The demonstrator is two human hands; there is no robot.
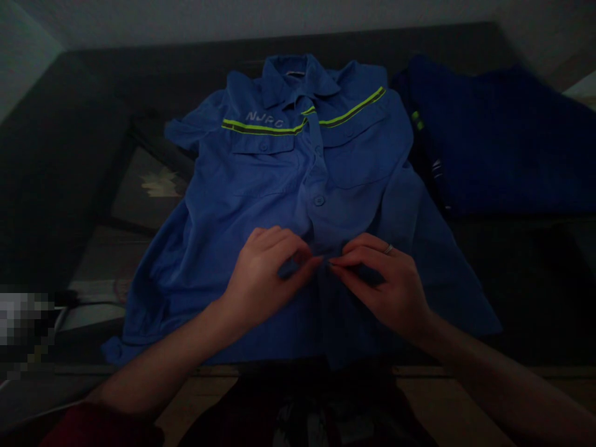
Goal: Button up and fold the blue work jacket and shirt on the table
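Note:
A blue work shirt [251, 211] lies front up with its collar away from me and a yellow-green stripe across the chest. At the lower part of its front placket, my left hand [270, 267] pinches the cloth edge between thumb and fingers. Close beside it, my right hand [386, 285], with a ring on one finger, pinches the other side of the placket. The fingertips of both hands nearly meet. A button [319, 200] shows on the placket above them. Whatever button or buttonhole lies between the fingertips is too small and dark to make out.
Dark blue folded clothing [507, 136] lies to the right of the shirt on the dark table [93, 81]. Left of the shirt are a pale patch [161, 182] and a dark cable [97, 303]. The table's front edge runs just below the shirt hem.

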